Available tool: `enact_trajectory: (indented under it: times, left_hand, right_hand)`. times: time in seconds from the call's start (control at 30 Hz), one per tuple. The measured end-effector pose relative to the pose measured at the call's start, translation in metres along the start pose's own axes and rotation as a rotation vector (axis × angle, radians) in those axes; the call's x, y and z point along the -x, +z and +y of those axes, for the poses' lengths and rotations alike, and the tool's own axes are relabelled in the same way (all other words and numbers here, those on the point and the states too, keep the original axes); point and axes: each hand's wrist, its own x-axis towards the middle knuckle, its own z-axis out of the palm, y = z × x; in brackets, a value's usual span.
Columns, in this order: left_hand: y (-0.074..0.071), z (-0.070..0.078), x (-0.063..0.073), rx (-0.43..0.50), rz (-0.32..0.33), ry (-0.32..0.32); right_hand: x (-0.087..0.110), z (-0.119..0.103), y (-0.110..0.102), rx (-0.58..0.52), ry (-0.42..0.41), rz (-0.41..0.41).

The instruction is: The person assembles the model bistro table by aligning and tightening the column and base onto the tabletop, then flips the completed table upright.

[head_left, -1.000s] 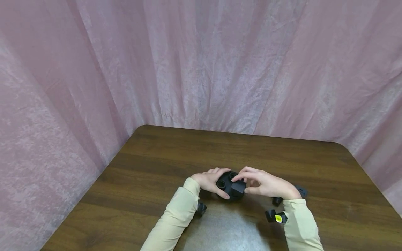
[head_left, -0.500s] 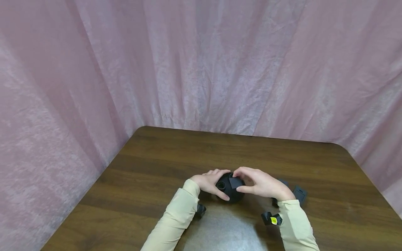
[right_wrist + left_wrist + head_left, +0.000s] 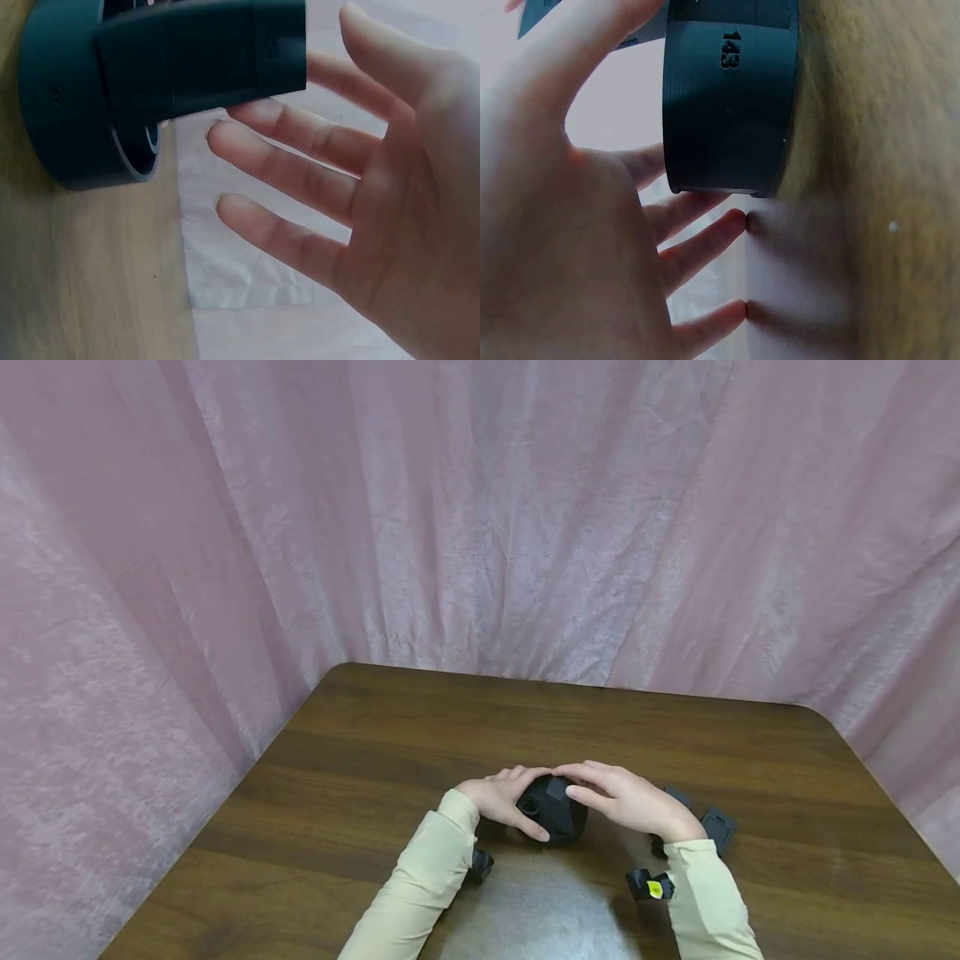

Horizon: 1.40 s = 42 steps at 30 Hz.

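A black round base (image 3: pixel 558 832), marked 143 on its side wall in the left wrist view, stands on the table between both hands. My left hand (image 3: pixel 501 797) grips it from the left, thumb at the front and fingers behind. On its top sits a black block-shaped piece (image 3: pixel 557 788), which juts up out of the base (image 3: pixel 60 105) in the right wrist view. My right hand (image 3: pixel 628 799) reaches over this block (image 3: pixel 214 60) from the right. Its thumb (image 3: pixel 375 45) is apart from the block, and its extended fingers lie behind it. A round hole shows at the base's left.
Right of my right hand lie a flat dark rectangular piece (image 3: pixel 718 828) and a small black piece (image 3: pixel 677 795), with another dark piece partly hidden by the wrist. Wrist cameras stick out under both forearms. A pink curtain (image 3: pixel 480 527) hangs behind the wooden table (image 3: pixel 420 727).
My right hand pinched the block over the base and shifted it left and back; now the thumb has lifted off and the fingers have straightened. The left hand has stayed on the base.
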Motion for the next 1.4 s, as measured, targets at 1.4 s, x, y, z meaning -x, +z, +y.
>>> enact_trajectory:
  times: [1.4]
  left_hand:
    - [-0.001,0.001,0.001,0.013,-0.008,0.001]
  right_hand:
    - [0.018,0.016,-0.019,-0.014,-0.047,0.032]
